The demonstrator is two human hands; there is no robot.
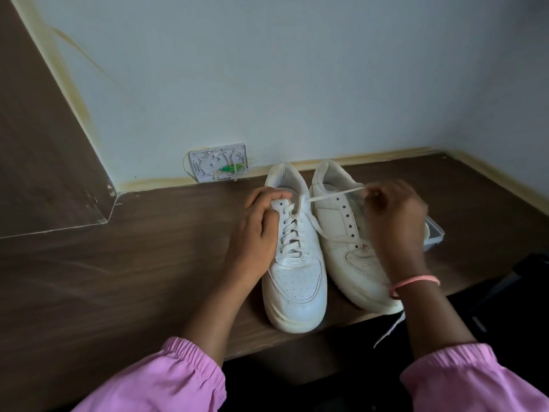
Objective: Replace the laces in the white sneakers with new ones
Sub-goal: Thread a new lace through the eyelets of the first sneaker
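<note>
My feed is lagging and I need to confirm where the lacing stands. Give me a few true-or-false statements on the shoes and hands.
1. The left sneaker is laced. True.
2. The right sneaker is fully laced. False: its eyelets show empty.
3. The right hand pinches a white lace pulled taut. True.
4. The left hand rests flat on the table, away from the shoes. False: it holds the left sneaker's collar.
</note>
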